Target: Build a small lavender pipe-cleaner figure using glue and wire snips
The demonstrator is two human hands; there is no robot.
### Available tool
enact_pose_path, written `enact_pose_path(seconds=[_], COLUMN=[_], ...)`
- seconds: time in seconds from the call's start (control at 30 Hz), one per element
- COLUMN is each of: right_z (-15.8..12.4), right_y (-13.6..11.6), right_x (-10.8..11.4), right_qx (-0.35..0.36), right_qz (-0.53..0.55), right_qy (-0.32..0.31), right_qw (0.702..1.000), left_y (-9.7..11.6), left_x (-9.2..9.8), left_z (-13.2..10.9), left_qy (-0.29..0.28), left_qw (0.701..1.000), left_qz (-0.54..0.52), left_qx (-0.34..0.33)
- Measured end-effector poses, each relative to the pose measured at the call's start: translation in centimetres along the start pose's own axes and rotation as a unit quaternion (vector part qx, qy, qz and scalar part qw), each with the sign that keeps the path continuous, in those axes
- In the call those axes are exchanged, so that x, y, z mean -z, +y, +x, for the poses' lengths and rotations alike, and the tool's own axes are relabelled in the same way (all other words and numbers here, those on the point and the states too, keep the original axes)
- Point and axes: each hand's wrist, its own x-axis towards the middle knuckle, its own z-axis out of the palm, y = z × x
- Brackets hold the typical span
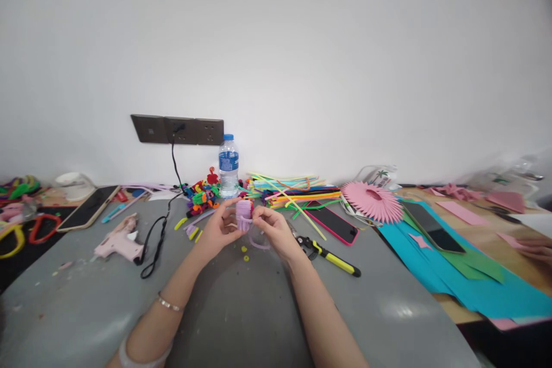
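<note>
- Two bare hands meet at centre, above the grey work surface (241, 322).
- Left hand (217, 229): thumb and fingers closed around the lilac wound piece (243, 211). The piece is held upright, with a red part showing at its upper right side.
- Right hand (276, 231): thumb and forefinger pinched together on a lilac strand (261, 245) at the right side of the piece. A loop of the strand hangs below the fingers.
- Position of wound piece: between both hands, raised off the surface, in front of and slightly right of the water bottle (229, 164).
- Below the hands: small yellow-green bits (245, 255) on the surface.
- Right of the right hand: pliers-type tool (334, 260) with yellow-and-black handles; behind it, a phone in a pink case (334, 224).
- Behind the hands: loose bundle of coloured pipe cleaners (288, 188), near the wall.
- Left side: pink glue gun (121, 241) lying flat, black cord (160, 238) beside it.
- Right side: pink pleated disc (371, 202), then blue sheets (416, 264) carrying a dark phone (432, 226).
</note>
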Motion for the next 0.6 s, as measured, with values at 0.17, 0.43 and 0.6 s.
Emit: enact_pose_path(seconds=[0.17, 0.43, 0.6], right_z=[-0.08, -0.03, -0.10], right_y=[0.28, 0.00, -0.14], right_x=[0.12, 0.10, 0.11], right_qx=[-0.009, -0.031, -0.055], right_qz=[0.005, 0.005, -0.013], right_qy=[-0.019, 0.002, 0.021], right_qw=[1.000, 0.999, 0.998], left_y=[-0.15, -0.27, -0.23], left_x=[0.24, 0.23, 0.34], left_z=[0.01, 0.06, 0.00], left_qy=[-0.009, -0.013, -0.011], left_qw=[1.000, 1.000, 1.000], left_qz=[0.012, 0.011, 0.007], left_qx=[-0.009, -0.017, -0.019])
